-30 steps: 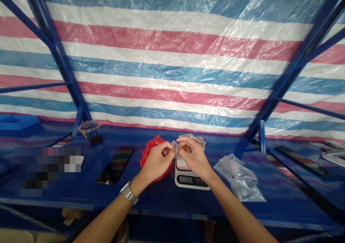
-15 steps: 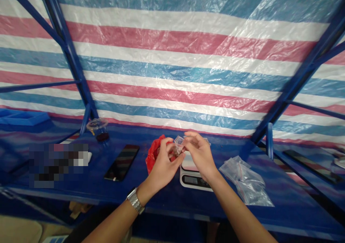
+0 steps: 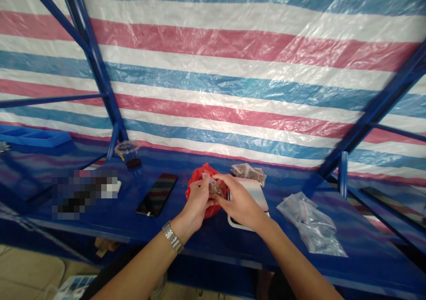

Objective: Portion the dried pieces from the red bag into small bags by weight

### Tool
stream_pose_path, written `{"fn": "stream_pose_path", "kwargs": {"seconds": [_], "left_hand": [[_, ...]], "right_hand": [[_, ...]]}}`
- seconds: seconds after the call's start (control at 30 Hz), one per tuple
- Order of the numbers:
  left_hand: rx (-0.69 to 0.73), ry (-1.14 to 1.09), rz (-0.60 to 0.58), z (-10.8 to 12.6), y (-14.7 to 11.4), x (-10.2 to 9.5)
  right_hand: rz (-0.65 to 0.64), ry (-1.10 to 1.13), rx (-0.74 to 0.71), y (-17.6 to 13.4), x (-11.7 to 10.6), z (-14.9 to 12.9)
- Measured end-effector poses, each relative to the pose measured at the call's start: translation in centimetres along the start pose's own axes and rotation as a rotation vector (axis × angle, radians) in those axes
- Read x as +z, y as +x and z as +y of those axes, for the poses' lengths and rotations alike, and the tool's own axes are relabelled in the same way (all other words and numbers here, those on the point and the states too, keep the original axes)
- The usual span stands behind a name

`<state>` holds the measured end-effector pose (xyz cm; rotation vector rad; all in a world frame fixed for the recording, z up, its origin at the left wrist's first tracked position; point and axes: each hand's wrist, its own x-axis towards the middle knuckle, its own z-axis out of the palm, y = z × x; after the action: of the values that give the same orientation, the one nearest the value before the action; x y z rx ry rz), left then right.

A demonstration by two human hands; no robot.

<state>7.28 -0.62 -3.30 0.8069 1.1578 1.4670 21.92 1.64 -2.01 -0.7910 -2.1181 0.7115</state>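
Observation:
A small clear plastic bag (image 3: 215, 187) with brown bits in it is between my two hands, over the red plastic bag (image 3: 199, 174). My left hand (image 3: 196, 201) pinches the small bag from the left, a metal-band watch on its wrist. From the right, my right hand (image 3: 242, 202) has its fingers closed on the same bag. Partly covered by my right hand is a white digital scale (image 3: 257, 192). Behind the scale lie filled clear bags (image 3: 249, 174) of brown bits. The red bag's contents are mostly hidden by my hands.
A black phone (image 3: 157, 194) lies to the left, with a clear plastic cup (image 3: 130, 155) of dark liquid behind it. Flat clear zip bags (image 3: 311, 224) lie at the right. Blue trays (image 3: 36, 136) stand far left. Blue metal posts (image 3: 100, 69) frame a striped tarp.
Both hands have shifted with the small bag, my right hand leftward off part of the scale. The filled bags behind the scale now show fully. The view has turned slightly left.

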Motion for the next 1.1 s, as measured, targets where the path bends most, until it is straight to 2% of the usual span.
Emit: {"fn": "stream_pose_path", "kwargs": {"seconds": [0.07,0.13,0.23,0.5,0.8,0.97,1.1], "left_hand": [[-0.167,-0.079,0.031,0.6,-0.1,0.0],[-0.242,-0.108,0.037,1.3,-0.3,0.1],[-0.281,-0.099,0.018,1.8,-0.4,0.0],[-0.315,-0.133,0.014,1.6,-0.2,-0.4],[-0.381,-0.160,0.078,1.7,-0.2,-0.1],[-0.363,-0.179,0.047,1.8,0.0,-0.3],[-0.430,-0.218,0.037,1.8,0.3,-0.7]], "right_hand": [[0.024,0.039,0.039,0.2,0.2,0.5],[0.025,0.118,0.083,0.3,0.2,0.9],[0.015,0.192,0.113,0.4,0.0,1.0],[0.027,0.172,0.109,0.3,0.1,0.6],[0.060,0.186,0.137,0.5,0.0,0.6],[0.063,0.189,0.122,0.5,-0.2,0.6],[0.049,0.170,0.117,0.4,-0.3,0.7]]}}
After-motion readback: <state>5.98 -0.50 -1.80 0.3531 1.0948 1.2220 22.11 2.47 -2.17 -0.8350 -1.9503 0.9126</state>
